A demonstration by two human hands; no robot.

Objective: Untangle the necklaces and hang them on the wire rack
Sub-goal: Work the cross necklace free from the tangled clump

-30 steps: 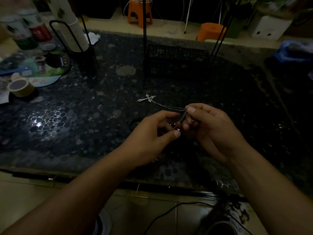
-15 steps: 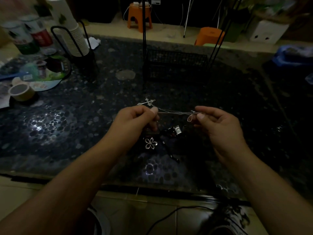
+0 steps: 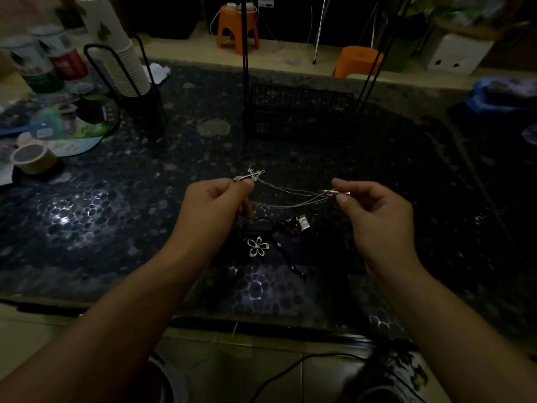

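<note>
My left hand [image 3: 212, 205] pinches the silver cross pendant [image 3: 250, 175] of a thin silver chain necklace [image 3: 290, 196]. My right hand [image 3: 374, 210] pinches the chain's other end, and the strands sag between the two hands above the table. Below them on the dark pebble-patterned table [image 3: 116, 228] lie a flower pendant [image 3: 257, 246] and a dark cord necklace with a small square charm [image 3: 302, 226], still bunched together. The black wire rack [image 3: 299, 112] stands at the back centre, its thin uprights rising out of view.
A tape roll [image 3: 33, 158], a round printed fan [image 3: 72, 132], cans and a stack of paper cups in a wire holder [image 3: 122, 68] crowd the table's left. A blue bag [image 3: 502, 91] lies far right. Orange stools stand on the floor behind.
My hands have drawn apart from a close huddle, stretching the silver chain out between them. The flower pendant and cord necklace have come into view on the table beneath.
</note>
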